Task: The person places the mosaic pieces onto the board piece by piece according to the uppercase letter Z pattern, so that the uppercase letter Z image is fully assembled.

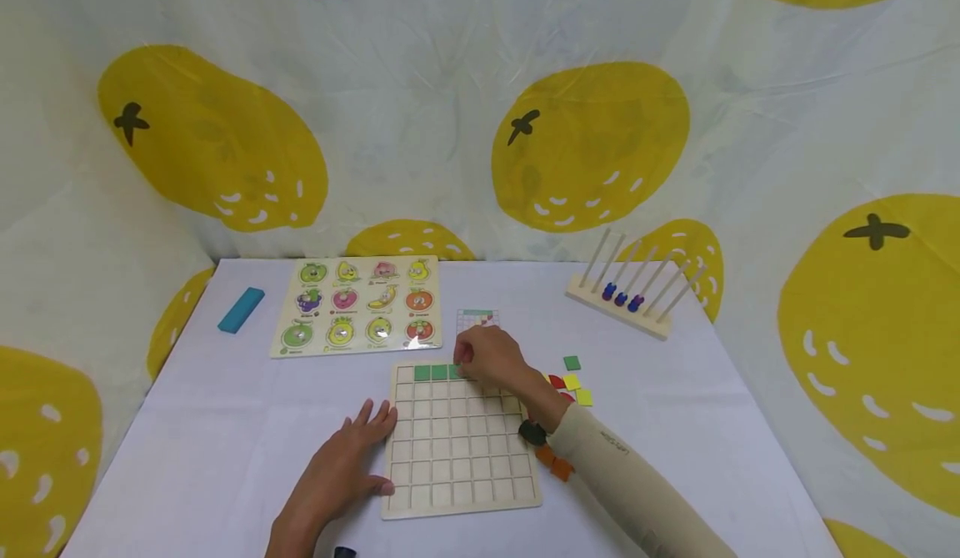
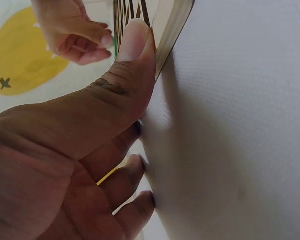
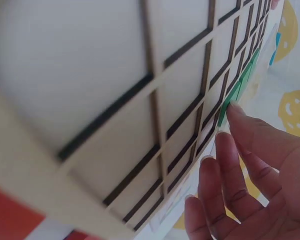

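A square wooden grid board (image 1: 441,451) lies on the white table. Several green square tiles sit side by side in its top row, beginning with one green tile (image 1: 423,373) in the second cell. My right hand (image 1: 491,358) reaches over that row and pinches another green tile (image 3: 224,111) between thumb and index finger at the row's right end. My left hand (image 1: 341,458) lies spread along the board's left side. Its thumb (image 2: 135,42) touches the board's edge, while the other fingertips rest on or near the tablecloth.
Behind the right hand lies a small pattern card (image 1: 468,316). Loose tiles are right of the board: green (image 1: 572,363), yellow (image 1: 584,397), red and orange (image 1: 561,468). Farther back are a fruit puzzle (image 1: 356,306), a blue block (image 1: 241,310) and a peg rack (image 1: 619,308).
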`<act>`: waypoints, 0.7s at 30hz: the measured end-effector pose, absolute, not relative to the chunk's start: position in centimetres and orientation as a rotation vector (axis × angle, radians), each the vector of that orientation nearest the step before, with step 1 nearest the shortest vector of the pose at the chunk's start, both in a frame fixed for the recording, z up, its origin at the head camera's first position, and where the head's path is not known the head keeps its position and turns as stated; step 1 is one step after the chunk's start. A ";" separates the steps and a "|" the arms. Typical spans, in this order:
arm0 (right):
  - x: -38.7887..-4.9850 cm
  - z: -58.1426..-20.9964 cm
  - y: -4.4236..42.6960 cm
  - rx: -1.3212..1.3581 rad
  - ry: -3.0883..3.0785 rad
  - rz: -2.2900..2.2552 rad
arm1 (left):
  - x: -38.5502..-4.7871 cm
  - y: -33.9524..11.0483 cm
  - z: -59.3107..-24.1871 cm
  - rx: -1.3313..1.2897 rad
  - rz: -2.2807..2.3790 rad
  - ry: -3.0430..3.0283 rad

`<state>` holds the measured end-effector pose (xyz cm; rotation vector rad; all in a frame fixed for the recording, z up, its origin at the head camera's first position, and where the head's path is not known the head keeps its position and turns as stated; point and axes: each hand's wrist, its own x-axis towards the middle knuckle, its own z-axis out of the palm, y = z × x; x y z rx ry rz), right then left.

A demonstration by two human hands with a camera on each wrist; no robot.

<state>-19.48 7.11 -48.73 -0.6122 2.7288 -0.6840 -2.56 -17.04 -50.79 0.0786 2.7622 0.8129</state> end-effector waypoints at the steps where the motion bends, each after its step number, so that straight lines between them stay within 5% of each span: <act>1: -19.5 -48.8 7.3 -0.616 2.727 -0.702 | -2.6 -17.0 -50.8 0.083 0.812 2.762; 21: -20.8 -49.2 18.5 -0.359 2.858 -0.837 | -2.5 -17.1 -50.8 0.110 0.799 2.777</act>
